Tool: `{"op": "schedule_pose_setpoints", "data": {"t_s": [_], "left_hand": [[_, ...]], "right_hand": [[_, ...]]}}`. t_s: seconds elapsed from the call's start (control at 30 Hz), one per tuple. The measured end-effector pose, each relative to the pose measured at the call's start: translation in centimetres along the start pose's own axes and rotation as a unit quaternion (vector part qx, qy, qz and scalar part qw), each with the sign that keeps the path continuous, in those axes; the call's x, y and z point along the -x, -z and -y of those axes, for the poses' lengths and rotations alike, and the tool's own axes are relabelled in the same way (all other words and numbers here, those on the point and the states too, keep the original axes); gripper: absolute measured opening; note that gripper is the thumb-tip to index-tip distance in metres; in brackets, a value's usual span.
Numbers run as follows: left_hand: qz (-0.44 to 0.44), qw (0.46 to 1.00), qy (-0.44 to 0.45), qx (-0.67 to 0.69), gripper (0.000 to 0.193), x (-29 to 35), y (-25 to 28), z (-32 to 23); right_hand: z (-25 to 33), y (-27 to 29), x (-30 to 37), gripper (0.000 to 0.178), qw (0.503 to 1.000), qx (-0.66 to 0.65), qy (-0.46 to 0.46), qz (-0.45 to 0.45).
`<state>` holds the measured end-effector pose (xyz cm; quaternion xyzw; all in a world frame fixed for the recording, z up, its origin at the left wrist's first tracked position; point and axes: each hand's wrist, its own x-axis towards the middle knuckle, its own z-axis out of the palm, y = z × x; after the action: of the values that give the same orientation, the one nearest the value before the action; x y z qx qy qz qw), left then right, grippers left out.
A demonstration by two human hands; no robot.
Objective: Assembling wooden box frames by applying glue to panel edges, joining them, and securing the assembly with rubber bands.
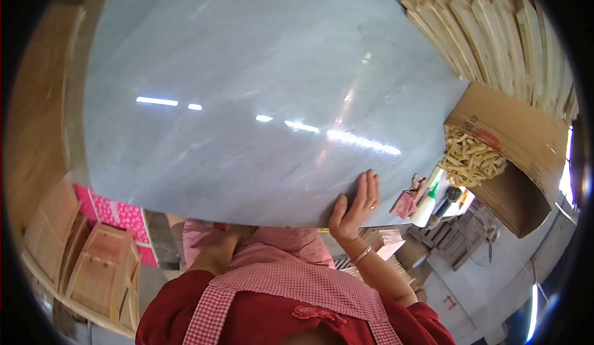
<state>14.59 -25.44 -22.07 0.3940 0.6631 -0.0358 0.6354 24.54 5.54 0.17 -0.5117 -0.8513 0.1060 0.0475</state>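
My right hand (356,210) lies on the smooth grey tabletop (247,54) close to its front edge, fingers stretched out and thumb apart. It holds nothing; a ring and a bracelet show on it. My left hand (230,237) is down at the front edge of the table, against my checked apron (272,283). Its fingers are mostly hidden by the edge, so what they hold, if anything, does not show. To the right of my right hand lie a crumpled pink cloth (405,204) and a white squeeze bottle (425,209) with a green nozzle.
A dark-handled tool (444,204) lies beside the bottle. Farther right, an open cardboard box (513,131) stands next to a heap of pale, curled strips (470,158). Wooden panels (489,29) are stacked at the far right. Wooden box-like pieces (99,271) stand at the lower left.
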Motion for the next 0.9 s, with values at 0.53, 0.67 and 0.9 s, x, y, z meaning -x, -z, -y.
{"op": "schedule_pose_setpoints", "data": {"t_s": [0.53,0.67,0.9], "left_hand": [[-0.036,0.995,-0.062,-0.072,0.050,-7.9,9.6,0.8],[-0.071,0.990,-0.109,-0.060,0.050,-8.0,10.8,1.7],[-0.247,0.960,-0.109,-0.069,0.043,0.7,15.0,1.3]], "right_hand": [[-0.3,1.0,0.1,0.054,0.992,-0.099,-0.022,-0.075],[-1.2,0.8,0.8,0.046,0.982,-0.141,0.014,-0.122],[-12.8,5.9,3.3,0.031,0.937,-0.121,-0.087,-0.315]]}}
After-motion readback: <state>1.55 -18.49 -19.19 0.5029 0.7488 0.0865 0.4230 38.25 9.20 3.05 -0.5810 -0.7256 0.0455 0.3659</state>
